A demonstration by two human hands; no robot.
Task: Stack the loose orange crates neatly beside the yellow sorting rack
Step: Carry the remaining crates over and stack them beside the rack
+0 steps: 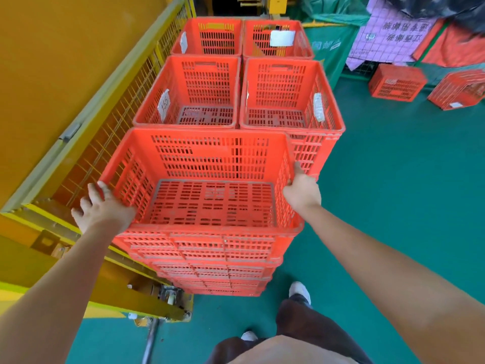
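An empty orange crate (pixel 210 164) sits on top of a stack of several orange crates right in front of me. My left hand (pixel 101 208) grips its left rim, fingers curled over the edge. My right hand (pixel 301 189) grips its right rim. Behind it stand more crate stacks: one at the left (pixel 189 88), one at the right (pixel 288 90), and two further back (pixel 210 35). The yellow sorting rack (pixel 86 122) with its wire mesh runs along the left, close beside the stacks.
Two loose orange crates (pixel 397 82) lie on the green floor (pixel 393 179) at the far right, below purple and orange bags. A green bin (pixel 330 53) stands behind the stacks. The rack's caster and a metal bar sit at the lower left. My feet are below the stack.
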